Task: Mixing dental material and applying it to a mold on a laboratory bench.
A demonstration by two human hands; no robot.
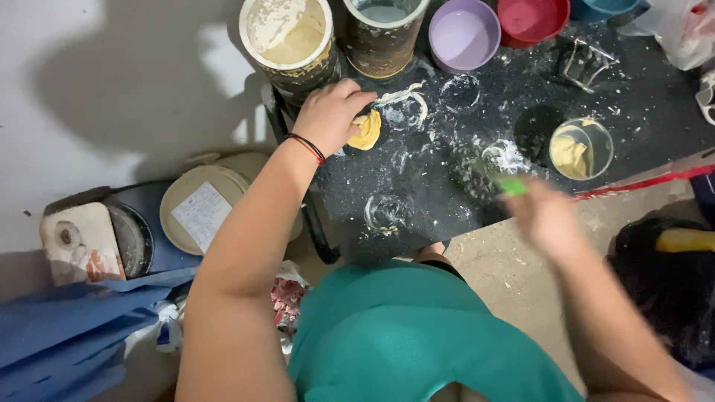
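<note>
While the left hand (333, 113) presses down with curled fingers on a soft yellow lump of dough (366, 131), the right hand (542, 216) is a blur, closed around a small bright green tool (511, 185); how tightly it grips, I cannot tell. A thin red and black band (308, 147) circles the left wrist. The dough sits on a black, flour-dusted worktop (447, 193), just below a tall cream-smeared round tin (289, 37). Beside that tin stands a second dark tin (383, 30), then a lilac plastic bowl (463, 33) and a red bowl (531, 18). Over to the right, a clear glass cup holding yellow batter (581, 148) rests on the worktop, near the right hand. Down left, a round cream lid with a paper label (199, 208) lies off the worktop.
</note>
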